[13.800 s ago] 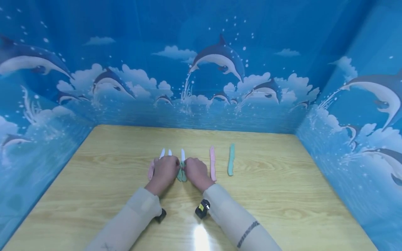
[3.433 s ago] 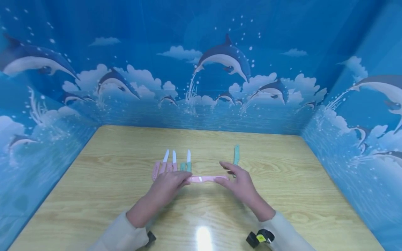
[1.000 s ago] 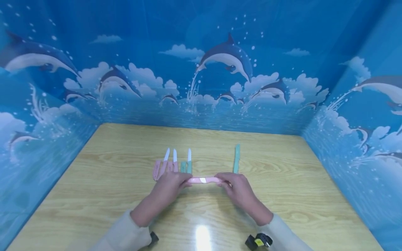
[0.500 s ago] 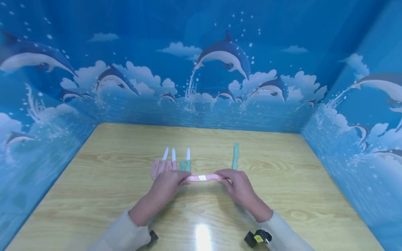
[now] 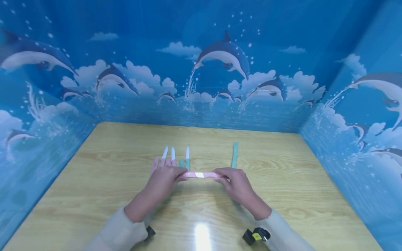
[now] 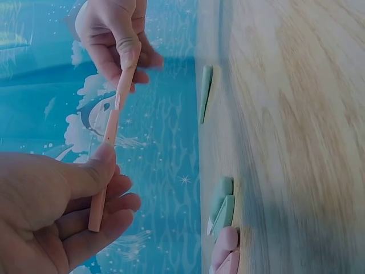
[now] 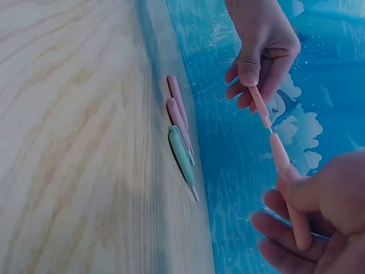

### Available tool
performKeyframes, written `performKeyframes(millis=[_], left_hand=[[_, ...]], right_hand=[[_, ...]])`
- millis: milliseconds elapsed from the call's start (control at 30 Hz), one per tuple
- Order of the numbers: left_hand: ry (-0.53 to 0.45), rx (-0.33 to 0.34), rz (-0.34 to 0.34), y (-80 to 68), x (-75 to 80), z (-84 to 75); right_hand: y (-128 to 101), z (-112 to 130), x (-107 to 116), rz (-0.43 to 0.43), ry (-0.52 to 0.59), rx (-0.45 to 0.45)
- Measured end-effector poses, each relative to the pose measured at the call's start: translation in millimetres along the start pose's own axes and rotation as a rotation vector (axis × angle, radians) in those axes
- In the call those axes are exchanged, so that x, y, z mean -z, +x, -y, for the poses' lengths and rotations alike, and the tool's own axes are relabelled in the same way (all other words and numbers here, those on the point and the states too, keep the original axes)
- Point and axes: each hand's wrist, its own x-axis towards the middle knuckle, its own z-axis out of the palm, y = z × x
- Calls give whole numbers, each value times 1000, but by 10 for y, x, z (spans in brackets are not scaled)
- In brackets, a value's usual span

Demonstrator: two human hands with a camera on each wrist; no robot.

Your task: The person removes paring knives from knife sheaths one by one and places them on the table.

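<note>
A person holds a slim pink knife (image 5: 201, 174) level above a light wooden table (image 5: 282, 195), one end in each hand. It's small, pastel pink, w/ a pink handle and a matching pink sheath (image 5: 209, 174); a short strip of white blade (image 5: 199, 174) shows between the two, so the sheath sits partly off. The left hand (image 5: 164, 181) pinches the handle end betw. thumb and curled fingers (image 6: 102, 202). The right hand (image 5: 237, 183) pinches the sheath end the same way, thumb (image 7: 308, 191) pressed along the top. The knife hangs in mid-air, near the table's middle, not touching the wood.

No containers in view. Lying loose on the table just beyond the left hand: two pink-handled knives (image 5: 168, 157) w/ bare white blades, a green-handled knife (image 5: 187, 157) also bare, and loose sheaths beside them. A green sheathed knife (image 5: 234, 155) lies apart, beyond the right hand. Blue dolphin-print walls (image 5: 201, 69) ring the table on three sides.
</note>
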Motion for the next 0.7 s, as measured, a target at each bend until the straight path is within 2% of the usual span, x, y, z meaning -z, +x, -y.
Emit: performKeyframes(millis=[133, 300, 467, 700], left_hand=[[-29, -31, 6, 14, -10, -3], [-19, 18, 20, 23, 6, -23], [-21, -2, 17, 30, -10, -13], [42, 47, 27, 36, 21, -10]], right_hand=[[15, -3, 11, -8, 14, -12], [7, -17, 36, 15, 5, -33], [14, -47, 34, 12, 11, -38], [35, -63, 44, 32, 6, -23]])
